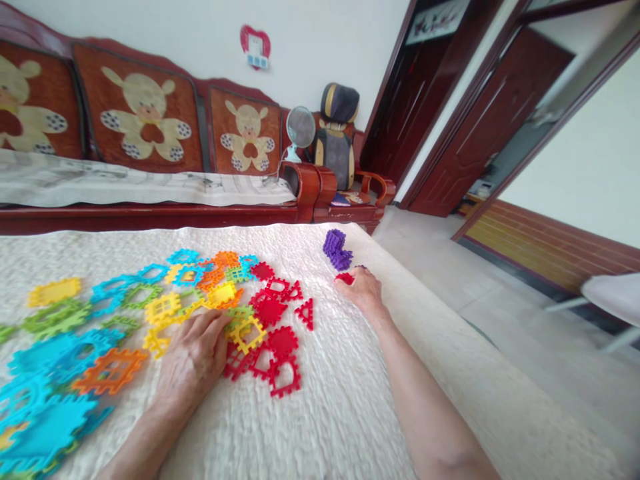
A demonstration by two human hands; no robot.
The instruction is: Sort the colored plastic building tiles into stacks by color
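At the right side of the covered table, my right hand is closed on a red interlocking plastic tile, just in front of a stack of purple tiles. My left hand lies palm down over the pile, its fingers curled and close together. The fingertips are hidden among yellow and green tiles, so what they hold, if anything, does not show. Beside them is a yellow window tile. Several red tiles are grouped between my hands, and a red triangular tile lies at their right edge.
Blue tiles, green tiles and an orange tile spread across the left of the quilted white cover. Beyond stands a wooden sofa with bear cushions, and a small fan. A white stool is at the right.
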